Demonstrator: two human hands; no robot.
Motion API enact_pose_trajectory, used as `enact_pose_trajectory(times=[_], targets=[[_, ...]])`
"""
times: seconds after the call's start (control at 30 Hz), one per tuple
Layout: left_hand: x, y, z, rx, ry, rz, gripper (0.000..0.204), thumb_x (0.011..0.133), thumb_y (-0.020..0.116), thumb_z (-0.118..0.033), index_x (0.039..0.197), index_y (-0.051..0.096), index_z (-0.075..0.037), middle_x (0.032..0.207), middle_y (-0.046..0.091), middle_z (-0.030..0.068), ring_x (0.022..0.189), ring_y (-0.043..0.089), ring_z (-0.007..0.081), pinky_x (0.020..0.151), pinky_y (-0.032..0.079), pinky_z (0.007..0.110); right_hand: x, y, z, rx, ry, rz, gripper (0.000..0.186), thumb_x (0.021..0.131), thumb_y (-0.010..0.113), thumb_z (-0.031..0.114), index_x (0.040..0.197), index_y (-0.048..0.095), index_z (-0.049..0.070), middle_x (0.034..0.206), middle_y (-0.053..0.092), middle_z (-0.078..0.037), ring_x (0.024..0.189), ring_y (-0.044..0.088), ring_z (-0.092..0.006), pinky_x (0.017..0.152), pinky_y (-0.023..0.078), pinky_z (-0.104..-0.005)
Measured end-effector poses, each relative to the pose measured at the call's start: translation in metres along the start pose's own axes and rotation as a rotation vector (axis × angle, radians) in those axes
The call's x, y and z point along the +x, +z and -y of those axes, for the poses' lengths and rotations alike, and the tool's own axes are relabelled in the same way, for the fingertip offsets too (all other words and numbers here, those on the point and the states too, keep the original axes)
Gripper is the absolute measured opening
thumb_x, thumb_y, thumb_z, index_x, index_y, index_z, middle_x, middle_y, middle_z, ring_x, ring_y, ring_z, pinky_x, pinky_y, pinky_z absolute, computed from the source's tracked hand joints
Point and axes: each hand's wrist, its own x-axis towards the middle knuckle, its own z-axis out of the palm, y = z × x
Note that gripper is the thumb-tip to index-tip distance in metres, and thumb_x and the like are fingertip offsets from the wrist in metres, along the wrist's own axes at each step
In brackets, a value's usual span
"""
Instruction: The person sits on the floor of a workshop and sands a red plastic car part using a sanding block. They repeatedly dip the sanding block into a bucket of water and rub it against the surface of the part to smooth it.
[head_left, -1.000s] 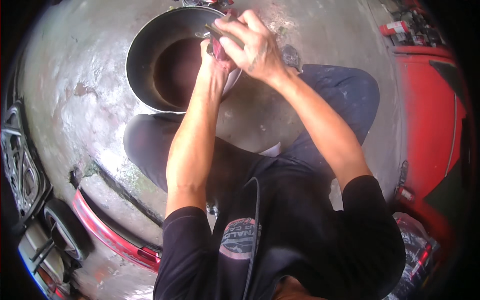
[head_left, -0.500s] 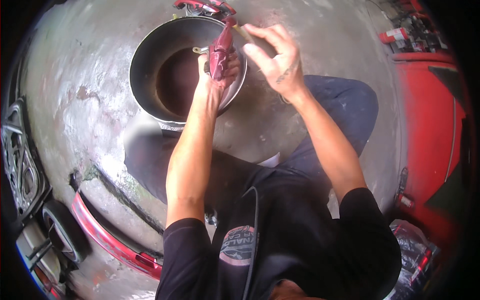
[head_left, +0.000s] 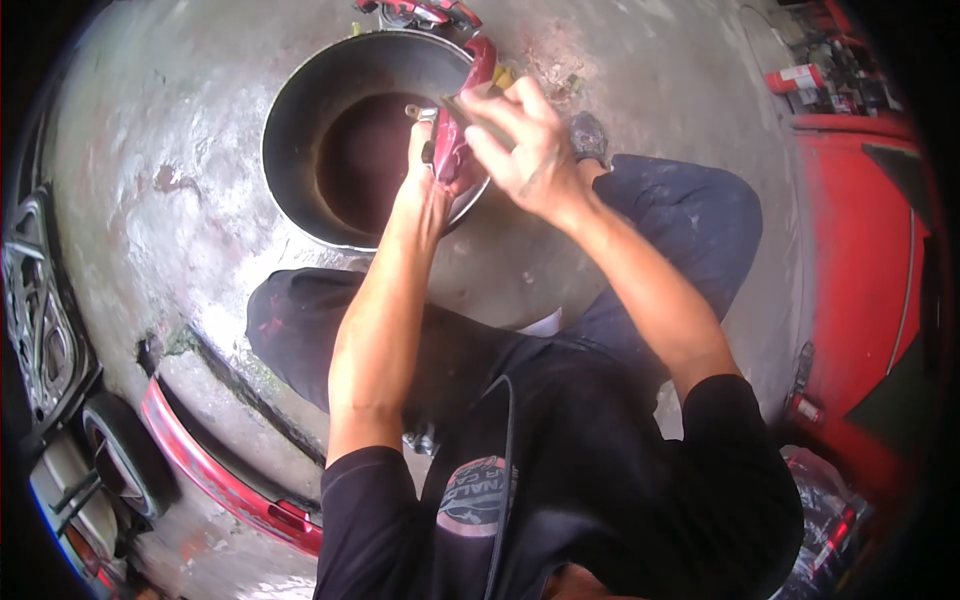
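My left hand [head_left: 422, 178] is wrapped round a glossy dark red vehicle part [head_left: 451, 150], possibly a door handle, with a small metal tab [head_left: 421, 113] sticking out on its left. The part is held tilted over the right rim of a large dark round basin [head_left: 300, 130], whose bottom looks brownish. My right hand [head_left: 528, 160] pinches a thin tan-grey sheet, like folded sandpaper [head_left: 474, 96], against the part's upper right side. Motion blurs those fingertips, and my left fingers are mostly hidden behind the part.
Another red part [head_left: 425, 12] lies beyond the basin. A yellow object [head_left: 503, 77] is behind my right hand. At the left are a long red trim piece [head_left: 215, 480], a wheel [head_left: 125, 460] and a metal frame [head_left: 45, 320]. A red panel [head_left: 860, 240] stands right, near a red can [head_left: 795, 78].
My right hand has moved left and down, bringing the sheet onto the red part. My left hand has turned the part slightly and shifted it a little right.
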Motion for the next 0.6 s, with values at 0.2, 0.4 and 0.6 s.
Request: enact_pose_trajectory(times=[0.2,0.4,0.6], targets=[[-0.005,0.015,-0.001,-0.010,-0.077,-0.023,0.036,0.106,0.043,-0.035,0.101,0.067,-0.008,0.070,0.060,0.0060,0.042,0.046,0.0142,0.031,0.030,0.024,0.047,0.005,-0.034,-0.124,0.118,-0.016,0.029,0.090,0.075,0.025,0.116,0.079,0.011,0.098,0.061,-0.016,0.087,0.067,-0.0366,0.078,0.057,-0.0488],[0.005,-0.008,0.003,0.027,-0.065,0.061,0.042,0.107,0.040,-0.040,0.092,0.064,-0.009,0.066,0.056,0.0035,0.040,0.044,0.0131,0.031,0.030,0.026,0.023,0.000,-0.012,-0.055,0.024,0.025,0.030,0.090,0.076,0.023,0.117,0.079,0.011,0.101,0.063,-0.015,0.093,0.069,-0.0336,0.080,0.058,-0.0465],[-0.002,0.005,0.003,-0.022,-0.016,-0.053,0.037,0.107,0.043,-0.037,0.102,0.067,-0.010,0.070,0.059,0.0020,0.043,0.044,0.0117,0.033,0.031,0.025,0.011,-0.001,0.002,-0.029,-0.019,0.003,0.036,0.091,0.077,0.023,0.125,0.078,0.010,0.090,0.055,-0.011,0.082,0.064,-0.0263,0.075,0.055,-0.0402]])
